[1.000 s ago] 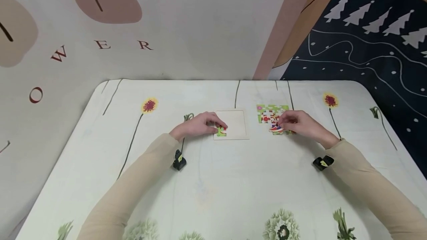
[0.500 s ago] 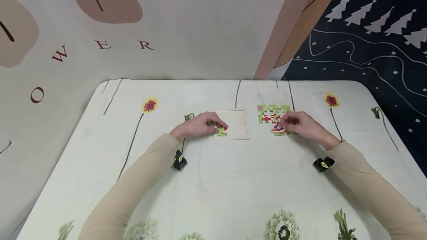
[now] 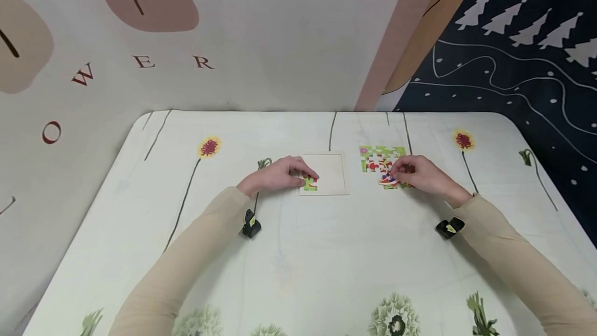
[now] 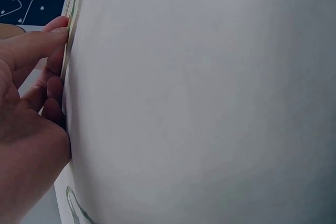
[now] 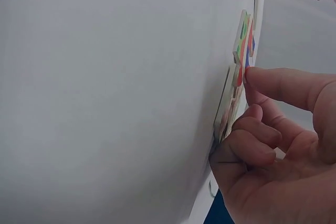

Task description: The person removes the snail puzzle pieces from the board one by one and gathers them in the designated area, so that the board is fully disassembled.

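Note:
In the head view a shallow puzzle tray (image 3: 328, 172) lies mid-table with a green and red jigsaw piece (image 3: 310, 185) in its near left corner. My left hand (image 3: 280, 174) rests at that corner, thumb and forefinger bent over the piece. To the right, my right hand (image 3: 422, 174) pinches a jigsaw piece (image 5: 244, 51) between thumb and forefinger, its other fingers curled in. That hand covers part of the group of colourful jigsaw pieces (image 3: 373, 162) on the table. In the left wrist view, the left thumb and fingers reach down to the tray's edge.
A white cloth printed with flowers covers the table (image 3: 298, 253). Behind its far edge rises a pale wall (image 3: 280, 40), with a dark tree-patterned drape (image 3: 503, 66) at the right. Small black devices are strapped to both wrists.
My right hand has shifted only slightly, and the lower jigsaw pieces beside it have slid a touch to the right. The left hand has stayed at the tray's corner.

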A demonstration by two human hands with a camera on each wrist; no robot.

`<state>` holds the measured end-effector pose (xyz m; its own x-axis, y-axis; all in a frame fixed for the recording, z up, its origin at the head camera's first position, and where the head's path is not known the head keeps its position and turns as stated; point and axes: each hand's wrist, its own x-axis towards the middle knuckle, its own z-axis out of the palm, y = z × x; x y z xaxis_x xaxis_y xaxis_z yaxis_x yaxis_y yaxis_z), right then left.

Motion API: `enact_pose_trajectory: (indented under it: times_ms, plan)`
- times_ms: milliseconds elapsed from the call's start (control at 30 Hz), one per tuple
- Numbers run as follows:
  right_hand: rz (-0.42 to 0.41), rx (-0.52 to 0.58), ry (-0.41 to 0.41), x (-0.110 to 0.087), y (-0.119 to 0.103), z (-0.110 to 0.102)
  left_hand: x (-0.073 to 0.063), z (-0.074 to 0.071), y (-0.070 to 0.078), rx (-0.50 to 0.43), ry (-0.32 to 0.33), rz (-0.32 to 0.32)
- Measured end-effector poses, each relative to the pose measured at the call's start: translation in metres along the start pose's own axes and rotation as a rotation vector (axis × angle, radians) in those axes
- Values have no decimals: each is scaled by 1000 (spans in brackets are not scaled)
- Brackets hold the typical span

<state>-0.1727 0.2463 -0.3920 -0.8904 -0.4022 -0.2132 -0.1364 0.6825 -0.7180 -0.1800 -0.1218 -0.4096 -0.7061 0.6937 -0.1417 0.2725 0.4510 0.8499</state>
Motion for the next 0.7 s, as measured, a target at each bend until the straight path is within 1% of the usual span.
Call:
enact_pose_trajectory:
  times_ms: [433,567,700]
  plan:
    - [40,-9,-10,1,-3,0,0,-1,2,-3,-1,3]
    - [25,-5,-14,0,-4,-1,0,0,1,-2,0,-1]
    - [24,8,-1,-2,-4,-3,-1,0,1,-1,2,-7]
